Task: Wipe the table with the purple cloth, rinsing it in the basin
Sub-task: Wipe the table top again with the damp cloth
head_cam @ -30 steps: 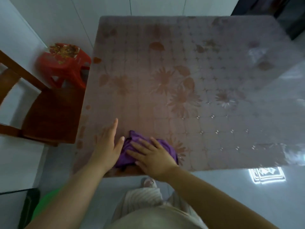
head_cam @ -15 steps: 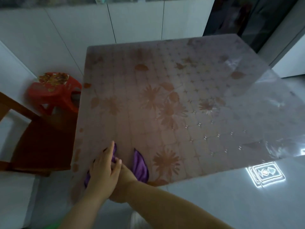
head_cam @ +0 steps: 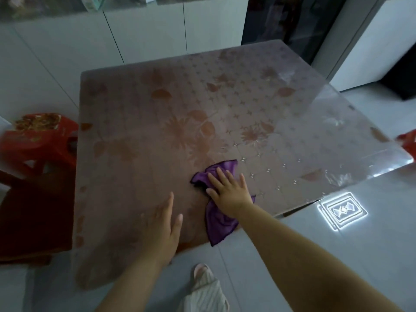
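Left hand [head_cam: 162,229] lies palm down on the table [head_cam: 135,140] close to the near edge, its fingers straight and held together, the thumb set a little apart; it holds nothing. Just to its right, with a strip of bare tabletop between, the purple cloth [head_cam: 218,224] lies rumpled on the near part of the table. One end shows beyond the fingertips above it and the other end trails over the near edge. Right hand [head_cam: 230,192] presses flat on the middle of the cloth, fingers straight and fanned apart, not curled round it.

Around them, from the left: a red stool [head_cam: 38,137] with a patterned top stands beside the table's left edge, and nearer the camera a dark wooden chair [head_cam: 29,212] sits against that same side. The table's top is glossy, printed with flowers, leaves and small stars. Below the near edge a slippered foot [head_cam: 201,271] and a striped trouser leg [head_cam: 203,297] stand on the grey tiled floor [head_cam: 371,255]. Right of the forearm a bright patch of reflected light [head_cam: 342,210] lies on the tiles. At the far right edge a bit of another red object [head_cam: 409,140] shows past the table's corner; what it is cannot be told.
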Motion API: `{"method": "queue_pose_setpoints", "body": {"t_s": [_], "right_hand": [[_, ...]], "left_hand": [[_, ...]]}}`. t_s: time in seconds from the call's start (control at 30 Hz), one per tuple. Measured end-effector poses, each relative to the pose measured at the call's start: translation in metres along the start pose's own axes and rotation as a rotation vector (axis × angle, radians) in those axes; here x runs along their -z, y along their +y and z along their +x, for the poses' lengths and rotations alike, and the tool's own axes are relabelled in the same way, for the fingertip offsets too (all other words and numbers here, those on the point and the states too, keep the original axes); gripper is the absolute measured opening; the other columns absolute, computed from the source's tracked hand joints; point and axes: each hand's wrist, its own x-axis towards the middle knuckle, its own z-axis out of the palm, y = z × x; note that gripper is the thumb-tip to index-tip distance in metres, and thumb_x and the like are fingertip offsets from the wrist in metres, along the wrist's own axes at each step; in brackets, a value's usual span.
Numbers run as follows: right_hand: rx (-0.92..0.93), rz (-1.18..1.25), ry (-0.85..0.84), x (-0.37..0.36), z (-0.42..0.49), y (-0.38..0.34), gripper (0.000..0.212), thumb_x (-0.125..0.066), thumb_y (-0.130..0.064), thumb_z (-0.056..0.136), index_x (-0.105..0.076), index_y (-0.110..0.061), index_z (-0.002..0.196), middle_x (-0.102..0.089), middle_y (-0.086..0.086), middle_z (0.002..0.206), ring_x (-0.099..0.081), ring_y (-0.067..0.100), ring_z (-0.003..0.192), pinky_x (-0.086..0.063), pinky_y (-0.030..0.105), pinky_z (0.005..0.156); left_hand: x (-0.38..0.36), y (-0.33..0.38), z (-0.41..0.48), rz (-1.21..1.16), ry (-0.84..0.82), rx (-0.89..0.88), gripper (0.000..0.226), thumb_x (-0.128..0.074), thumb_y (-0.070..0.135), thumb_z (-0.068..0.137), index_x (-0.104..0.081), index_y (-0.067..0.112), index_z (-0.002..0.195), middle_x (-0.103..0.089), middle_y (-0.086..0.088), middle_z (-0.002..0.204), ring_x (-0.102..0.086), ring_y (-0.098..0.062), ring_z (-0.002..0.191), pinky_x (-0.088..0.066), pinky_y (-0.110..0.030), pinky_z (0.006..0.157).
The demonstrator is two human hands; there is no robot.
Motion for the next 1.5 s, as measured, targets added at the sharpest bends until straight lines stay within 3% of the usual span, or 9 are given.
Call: {"method": "queue_pose_setpoints", "body": {"t_s": [0.1, 0.37, 0.5, 0.63, 0.87, 1.1, 1.2, 1.3, 1.5], "right_hand": [[-0.069, 0.034, -0.022, 0.000, -0.001, 0.002, 0.059, -0.004, -0.061, 0.092, 0.009, -0.039, 0.145, 0.017, -0.003, 0.156, 0.015, 0.023, 0.143, 0.017, 0.047, 0.109], [0.291, -0.100, 0.101, -0.026, -0.028, -0.002, 0.063, 0.005, -0.067, 0.084, 0.009, -0.046, 0.142, 0.013, -0.005, 0.155, 0.017, 0.019, 0.141, 0.028, 0.040, 0.103], [0.022, -0.032, 0.202, -0.013, -0.009, 0.043, 0.062, -0.001, -0.066, 0.088, 0.006, -0.043, 0.144, 0.008, -0.005, 0.157, 0.014, 0.020, 0.143, 0.024, 0.042, 0.107], [-0.179, 0.035, 0.197, -0.009, 0.002, 0.052, 0.072, -0.003, -0.070, 0.085, 0.023, -0.031, 0.141, 0.021, -0.001, 0.154, 0.024, 0.022, 0.140, 0.024, 0.040, 0.108], [0.320, 0.024, 0.089, -0.017, -0.010, -0.010, 0.088, -0.016, -0.071, 0.082, 0.017, -0.020, 0.146, 0.017, 0.000, 0.155, 0.022, 0.022, 0.141, 0.016, 0.043, 0.113], [0.290, -0.001, 0.145, 0.005, -0.003, 0.076, 0.084, -0.030, -0.068, 0.085, 0.011, -0.028, 0.147, 0.008, -0.006, 0.157, 0.012, 0.017, 0.144, 0.027, 0.039, 0.106], [0.325, 0.121, 0.123, 0.016, -0.008, 0.121, 0.091, -0.043, -0.062, 0.084, 0.015, -0.028, 0.146, 0.019, -0.012, 0.151, 0.012, 0.010, 0.143, 0.021, 0.033, 0.110], [0.309, 0.335, 0.191, 0.029, -0.024, 0.161, 0.093, -0.057, -0.042, 0.082, 0.007, -0.030, 0.147, 0.018, -0.014, 0.150, 0.007, 0.004, 0.141, 0.010, 0.028, 0.114], [0.014, 0.674, 0.489, 0.040, -0.084, 0.289, 0.073, -0.063, -0.010, 0.080, -0.024, -0.029, 0.139, -0.032, 0.004, 0.145, -0.041, 0.024, 0.129, -0.036, 0.029, 0.102]], "left_hand": [[-0.011, 0.011, 0.007, 0.025, -0.007, -0.059, 0.058, -0.031, 0.035, 0.095, -0.003, 0.025, 0.145, -0.026, -0.003, 0.151, -0.023, -0.018, 0.139, -0.006, -0.046, 0.114], [-0.027, 0.027, 0.054, -0.040, 0.013, -0.106, 0.062, -0.034, 0.038, 0.094, -0.001, 0.026, 0.145, -0.019, -0.003, 0.154, -0.012, -0.022, 0.142, -0.010, -0.039, 0.113], [-0.018, 0.032, 0.077, -0.037, 0.010, -0.113, 0.062, -0.032, 0.041, 0.094, 0.003, 0.033, 0.144, -0.015, -0.001, 0.155, -0.012, -0.020, 0.142, -0.010, -0.038, 0.114], [-0.016, 0.038, 0.086, 0.050, -0.005, -0.155, 0.061, -0.029, 0.039, 0.094, 0.005, 0.031, 0.144, -0.016, 0.000, 0.155, -0.013, -0.016, 0.142, 0.003, -0.035, 0.113], [-0.039, 0.048, 0.083, -0.118, -0.089, -0.194, 0.060, -0.033, 0.034, 0.095, 0.004, 0.040, 0.142, -0.011, 0.007, 0.155, -0.009, -0.006, 0.139, -0.015, -0.028, 0.112], [-0.054, 0.066, 0.088, -0.143, -0.039, -0.192, 0.053, -0.035, 0.026, 0.095, -0.012, 0.032, 0.143, -0.021, 0.005, 0.153, -0.022, -0.003, 0.134, -0.023, -0.020, 0.104], [-0.077, 0.104, 0.093, -0.137, -0.103, -0.211, 0.052, -0.031, 0.020, 0.096, -0.011, 0.031, 0.144, -0.022, 0.003, 0.153, -0.028, -0.014, 0.137, -0.026, -0.020, 0.101], [-0.115, 0.146, 0.103, 0.108, -0.146, -0.219, 0.054, -0.027, 0.026, 0.098, -0.002, 0.020, 0.145, -0.003, 0.000, 0.157, -0.001, -0.015, 0.144, -0.007, -0.026, 0.113], [-0.167, 0.185, 0.133, 0.485, -0.099, -0.036, 0.066, -0.009, 0.055, 0.091, 0.030, 0.018, 0.130, 0.023, 0.000, 0.152, 0.027, -0.020, 0.136, 0.017, -0.042, 0.111]]}}
